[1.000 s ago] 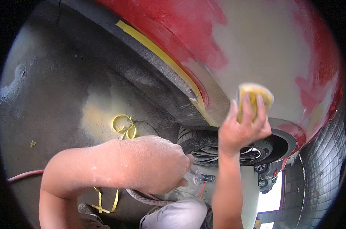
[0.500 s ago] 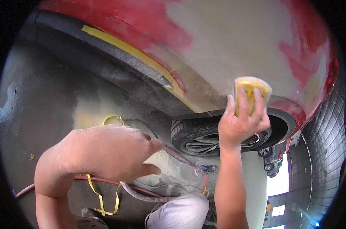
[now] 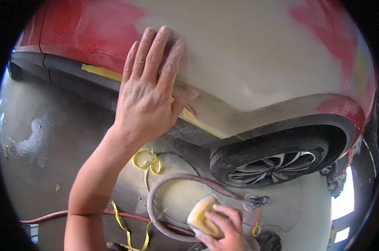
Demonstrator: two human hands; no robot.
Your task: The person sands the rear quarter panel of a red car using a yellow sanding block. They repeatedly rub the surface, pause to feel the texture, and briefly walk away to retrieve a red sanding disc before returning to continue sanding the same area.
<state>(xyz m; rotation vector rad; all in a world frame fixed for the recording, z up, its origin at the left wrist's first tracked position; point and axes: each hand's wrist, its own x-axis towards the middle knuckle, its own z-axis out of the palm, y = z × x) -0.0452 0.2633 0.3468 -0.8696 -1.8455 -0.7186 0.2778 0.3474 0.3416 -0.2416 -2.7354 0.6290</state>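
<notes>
My left hand (image 3: 145, 96) lies flat, fingers stretched, against the car's side panel (image 3: 239, 54), just above the lower sill. The panel is red with a wide, dull grey-beige sanded patch and a red edge around it. Low in the picture, my right hand (image 3: 230, 226) grips a yellow hand sanding block (image 3: 205, 212) with a pale rim, held off the car above the floor. Yellow masking tape (image 3: 100, 72) runs along the sill and passes behind my left hand. Right of it sits the wheel (image 3: 275, 165) under the dark arch trim.
On the floor lie a grey ribbed hose (image 3: 151, 196) leading to a dark power sander (image 3: 256, 201), a red hose (image 3: 133, 216) and loose yellow tape strips (image 3: 149, 161). A pale dusty patch (image 3: 131, 184) marks the floor. Another car (image 3: 335, 182) stands at the far right.
My left hand has risen from above the floor onto the panel. My right hand has drawn the sanding block off the wheel arch area, down toward me. The view has shifted.
</notes>
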